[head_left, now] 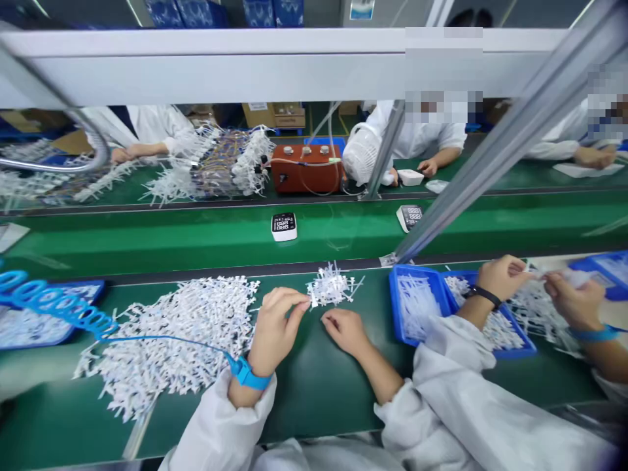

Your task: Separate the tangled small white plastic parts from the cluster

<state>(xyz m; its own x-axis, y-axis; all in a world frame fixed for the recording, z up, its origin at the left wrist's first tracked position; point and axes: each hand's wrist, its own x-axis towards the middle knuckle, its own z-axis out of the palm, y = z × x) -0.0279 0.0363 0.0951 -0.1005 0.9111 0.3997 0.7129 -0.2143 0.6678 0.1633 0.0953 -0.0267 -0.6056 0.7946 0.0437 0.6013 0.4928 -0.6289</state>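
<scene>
My left hand (pixel 280 322), with a blue wrist strap (pixel 249 374) and coiled cord, is closed in a pinch at the left edge of a small heap of thin white strip-like pieces (pixel 333 286). A small white piece seems to be between its thumb and forefinger. Just below that heap, my right hand (pixel 347 331) is closed, its fingers curled together; whatever they hold, if anything, is hidden. To the left of my left hand spreads a much larger pile of short white pieces (pixel 184 333) on the green work surface (pixel 314 392).
At right, a blue bin (pixel 396 307) holds clear-white strips; beside it a co-worker's hands (pixel 505 278) handle small pieces. Digital monitors (pixel 284 226) sit on the green conveyor (pixel 220 239). A metal post (pixel 471 157) slants across the right. Opposite stand a red-brown box (pixel 307 171) and a white fan (pixel 362 154).
</scene>
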